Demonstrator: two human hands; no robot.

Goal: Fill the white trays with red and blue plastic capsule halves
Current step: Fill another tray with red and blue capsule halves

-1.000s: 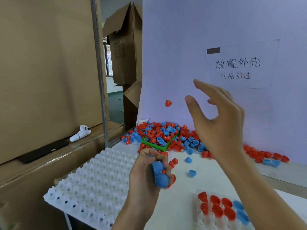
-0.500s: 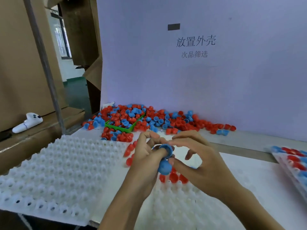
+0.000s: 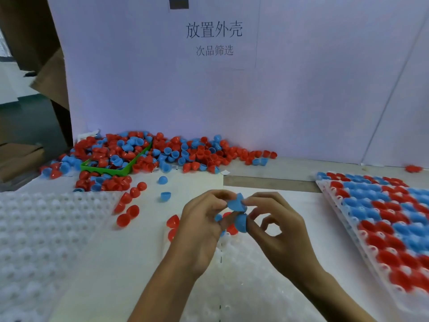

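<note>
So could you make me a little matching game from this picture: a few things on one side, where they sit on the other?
Things:
1. green bin
2. filled tray
3. empty tray
4. blue capsule half

Places:
A. pinched between both hands' fingertips
B. far right, packed with red and blue halves
C. at the back left, buried in the loose pile
D. near left, with bare white bumps

Pairs: 1-C, 2-B, 3-D, 4-A

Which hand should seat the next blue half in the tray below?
Probably right. The right hand pinches the upper blue half free above the near tray; the left hand grips several halves.
</note>
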